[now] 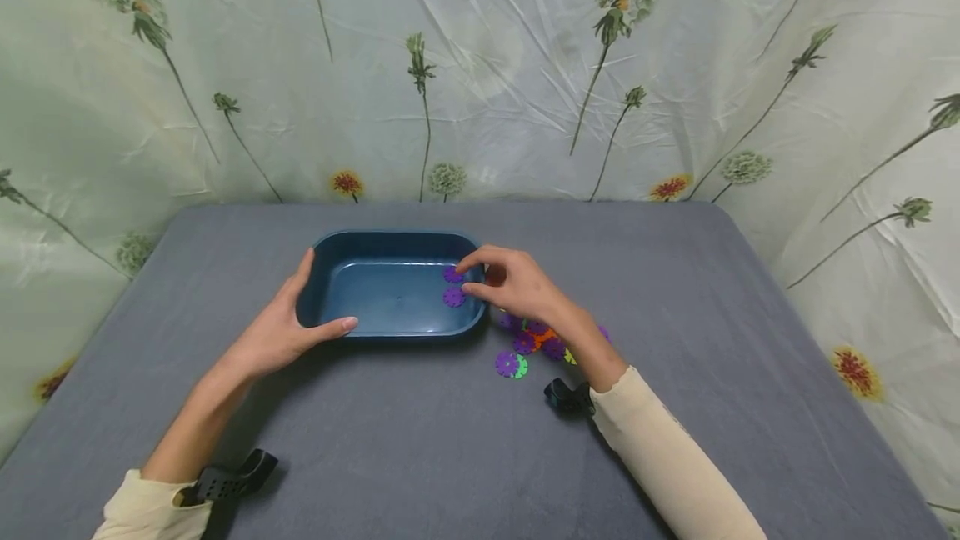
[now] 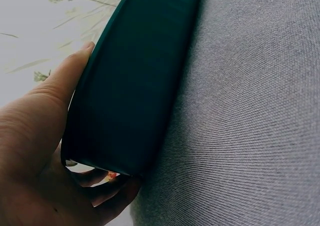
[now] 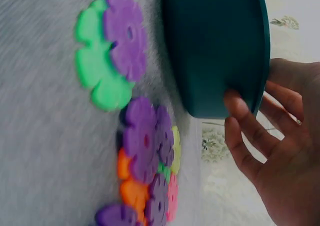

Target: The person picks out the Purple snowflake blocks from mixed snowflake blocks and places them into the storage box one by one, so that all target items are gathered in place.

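Observation:
A dark blue plastic tray sits on the grey cloth. My left hand grips its left end, thumb at the near rim; in the left wrist view, its other fingers curl around the short end. Across the right rim reaches my right hand, thumb and index finger parted over the inside. Below those fingertips, a purple notched disc and a second purple disc lie in the tray. In the right wrist view, two fingers of that hand stay outside the wall.
Beside the tray's right end lies a loose pile of flower-shaped discs, purple, orange, green, yellow and pink. A purple disc overlaps a green one at its near side. Behind the table hangs a flowered curtain.

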Tool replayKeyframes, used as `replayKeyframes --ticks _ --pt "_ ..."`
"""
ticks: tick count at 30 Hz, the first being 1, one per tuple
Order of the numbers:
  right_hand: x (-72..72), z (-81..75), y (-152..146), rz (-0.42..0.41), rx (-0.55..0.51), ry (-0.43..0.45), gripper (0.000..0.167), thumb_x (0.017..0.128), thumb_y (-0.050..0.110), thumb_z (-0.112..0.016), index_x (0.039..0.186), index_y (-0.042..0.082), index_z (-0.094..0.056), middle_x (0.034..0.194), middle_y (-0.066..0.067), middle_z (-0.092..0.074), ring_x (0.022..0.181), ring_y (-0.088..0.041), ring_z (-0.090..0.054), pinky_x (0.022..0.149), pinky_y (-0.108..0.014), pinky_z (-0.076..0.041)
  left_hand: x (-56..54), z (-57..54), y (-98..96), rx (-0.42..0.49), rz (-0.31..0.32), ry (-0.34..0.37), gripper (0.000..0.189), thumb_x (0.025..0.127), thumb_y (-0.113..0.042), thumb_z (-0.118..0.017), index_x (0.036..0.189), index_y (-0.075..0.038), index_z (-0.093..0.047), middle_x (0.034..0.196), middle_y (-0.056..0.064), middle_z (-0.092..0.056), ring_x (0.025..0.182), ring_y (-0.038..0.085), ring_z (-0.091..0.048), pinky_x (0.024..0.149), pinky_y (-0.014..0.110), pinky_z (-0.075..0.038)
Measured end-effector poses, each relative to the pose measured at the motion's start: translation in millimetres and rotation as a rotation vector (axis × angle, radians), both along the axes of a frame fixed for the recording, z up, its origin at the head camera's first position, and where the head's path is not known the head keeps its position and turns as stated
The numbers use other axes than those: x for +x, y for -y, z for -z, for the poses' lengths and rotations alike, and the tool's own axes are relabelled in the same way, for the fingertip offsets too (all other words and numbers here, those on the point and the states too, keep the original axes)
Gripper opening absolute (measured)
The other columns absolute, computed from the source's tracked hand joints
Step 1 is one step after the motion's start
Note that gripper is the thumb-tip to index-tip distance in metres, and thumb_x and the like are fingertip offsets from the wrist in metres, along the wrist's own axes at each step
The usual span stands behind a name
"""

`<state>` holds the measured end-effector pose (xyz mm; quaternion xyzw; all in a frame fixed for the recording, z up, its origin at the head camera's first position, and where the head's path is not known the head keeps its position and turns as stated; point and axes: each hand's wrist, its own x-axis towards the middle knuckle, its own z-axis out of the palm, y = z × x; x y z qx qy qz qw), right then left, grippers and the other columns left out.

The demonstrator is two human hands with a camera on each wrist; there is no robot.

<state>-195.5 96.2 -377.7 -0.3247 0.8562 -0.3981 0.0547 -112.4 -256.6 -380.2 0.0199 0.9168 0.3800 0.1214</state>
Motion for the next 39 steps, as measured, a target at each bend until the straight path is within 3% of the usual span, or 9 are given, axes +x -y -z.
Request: replayKeyframes --ticks 6,12,16,22,39 --pt "6.5 3.5 -3 0.034 -0.070 -0.006 0.022 0.099 0.017 -0.073 0.119 0.009 -0.075 0.125 -0.004 -0.071 0.090 -0.017 -0.068 0.082 -0.035 -0.059 2.6 -0.9 6.9 -0.029 -0.002 0.004 0.125 0.091 -0.055 -0.076 0.164 -0.029 0.023 0.173 0.029 0.009 0.155 0.062 -0.006 0.109 0.083 -0.025" --pt "6.2 4.6 -3 0.075 -0.153 -0.040 0.022 0.097 0.011 -0.074 0.118 0.004 -0.074 0.127 -0.008 -0.066 0.096 -0.025 -0.071 0.084 -0.040 -0.060 4.2 -4.2 12.3 -0.032 -0.012 0.004 0.124 0.091 -0.056 -0.075 0.164 -0.031 0.023 0.173 0.028 0.009 0.156 0.061 -0.007 0.109 0.083 -0.025" --pt "7.9 5.2 -7 0.103 -0.178 -0.018 0.024 0.098 0.011 -0.072 0.121 0.004 -0.072 0.127 -0.012 -0.064 0.100 -0.027 -0.072 0.087 -0.043 -0.060 4.1 -4.8 13.0 -0.026 -0.009 -0.001 0.124 0.091 -0.055 -0.075 0.164 -0.032 0.023 0.174 0.027 0.010 0.156 0.060 -0.006 0.110 0.083 -0.025" --pt "9.4 3.7 -15 0.151 -0.191 0.017 0.026 0.100 0.012 -0.070 0.125 0.003 -0.070 0.125 -0.021 -0.062 0.102 -0.028 -0.071 0.091 -0.044 -0.059 1.0 -4.5 11.8 -0.013 0.002 -0.018 0.124 0.091 -0.054 -0.076 0.163 -0.033 0.023 0.175 0.024 0.009 0.158 0.058 -0.005 0.112 0.082 -0.023" --pt "17.3 15.1 -50 0.205 -0.123 0.076 0.027 0.098 0.009 -0.072 0.124 0.002 -0.070 0.122 -0.019 -0.066 0.102 -0.027 -0.070 0.092 -0.041 -0.057 -3.9 3.7 3.1 -0.002 0.003 -0.011 0.125 0.090 -0.053 -0.077 0.164 -0.030 0.021 0.174 0.026 0.009 0.158 0.058 -0.005 0.113 0.081 -0.023"
